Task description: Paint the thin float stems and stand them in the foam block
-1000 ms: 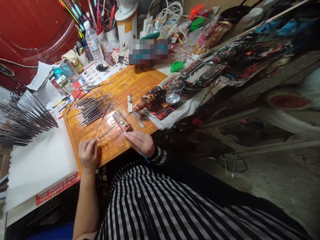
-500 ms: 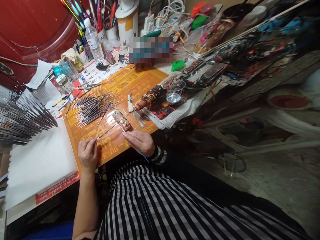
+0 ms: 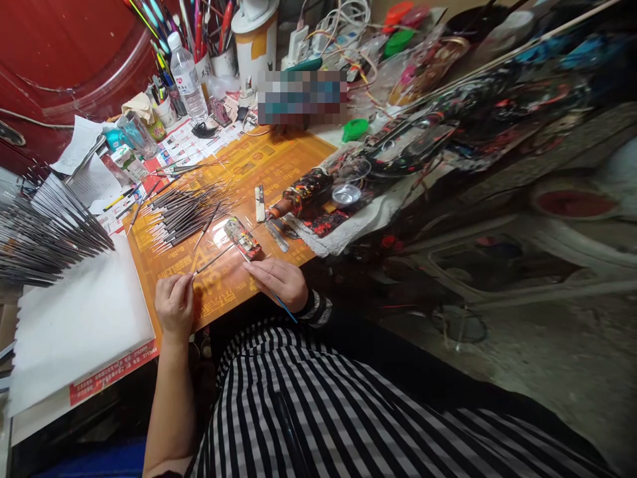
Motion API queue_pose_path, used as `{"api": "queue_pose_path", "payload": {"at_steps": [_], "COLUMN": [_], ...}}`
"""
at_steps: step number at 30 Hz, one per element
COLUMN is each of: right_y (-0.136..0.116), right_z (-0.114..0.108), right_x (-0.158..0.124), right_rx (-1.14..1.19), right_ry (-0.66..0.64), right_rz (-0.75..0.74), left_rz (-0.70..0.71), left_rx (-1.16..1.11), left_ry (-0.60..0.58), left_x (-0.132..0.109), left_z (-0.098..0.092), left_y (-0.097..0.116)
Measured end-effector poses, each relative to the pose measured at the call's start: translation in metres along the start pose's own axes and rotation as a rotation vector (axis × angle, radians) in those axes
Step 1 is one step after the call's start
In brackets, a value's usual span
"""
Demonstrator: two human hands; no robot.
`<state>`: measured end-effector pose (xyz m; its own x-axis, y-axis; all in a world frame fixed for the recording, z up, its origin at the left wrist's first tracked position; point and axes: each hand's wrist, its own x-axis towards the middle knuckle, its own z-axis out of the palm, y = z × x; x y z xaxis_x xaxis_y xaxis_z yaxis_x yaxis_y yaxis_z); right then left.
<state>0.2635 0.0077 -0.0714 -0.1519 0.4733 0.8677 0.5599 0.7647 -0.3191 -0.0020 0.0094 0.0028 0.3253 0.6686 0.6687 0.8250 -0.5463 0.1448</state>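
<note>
Between thumb and fingertips, my left hand [image 3: 174, 305] pinches the near end of a slender dark stick [image 3: 215, 259], shaped like a fishing float, with a thin far tip. The stick slants up toward a paint-crusted block [image 3: 242, 239] on the orange mat [image 3: 223, 292]. My right hand [image 3: 283, 284] is closed round a thin paintbrush [image 3: 286, 308] with a blue handle end; its front end lies by the block's near edge. Whether the brush touches the stick or block I cannot tell. Beyond my left hand lies a pile of similar dark sticks [image 3: 179, 216].
More dark sticks [image 3: 54, 236] stand clustered over a white foam slab [image 3: 89, 325] at left. A paint-stained roller-like tool [image 3: 306, 192], a small clear cup [image 3: 345, 195] and a white cloth [image 3: 365, 226] lie to the right. A water bottle [image 3: 188, 79] stands at the back.
Both hands keep their grips and nearly the same places. The whole view has shifted very slightly; nothing else has visibly moved.
</note>
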Motion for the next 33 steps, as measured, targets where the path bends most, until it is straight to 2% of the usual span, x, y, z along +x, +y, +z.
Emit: {"api": "queue_pose_path", "payload": {"at_steps": [5,10,13,21,33], "right_y": [-0.015,-0.047,-0.057,-0.053,-0.058], "right_z": [0.001,0.014,0.025,0.037,0.033], "right_x": [0.004,0.014,0.013,-0.006,0.003], "right_rx": [0.054,0.185,0.178,0.101,0.058], "right_ry": [0.025,-0.065,-0.073,-0.159,-0.155], "right_rz": [-0.012,-0.065,-0.087,-0.123,-0.136], "left_rz": [-0.001,-0.012,-0.041,-0.031,-0.07], "left_rx": [-0.003,0.014,0.025,0.012,0.025], "left_ry": [0.005,0.011,-0.016,0.012,-0.02], "left_x": [0.0,0.0,-0.001,-0.003,-0.006], "left_z": [0.001,0.001,0.0,0.0,0.003], "left_y": [0.002,0.006,0.01,0.013,0.011]}}
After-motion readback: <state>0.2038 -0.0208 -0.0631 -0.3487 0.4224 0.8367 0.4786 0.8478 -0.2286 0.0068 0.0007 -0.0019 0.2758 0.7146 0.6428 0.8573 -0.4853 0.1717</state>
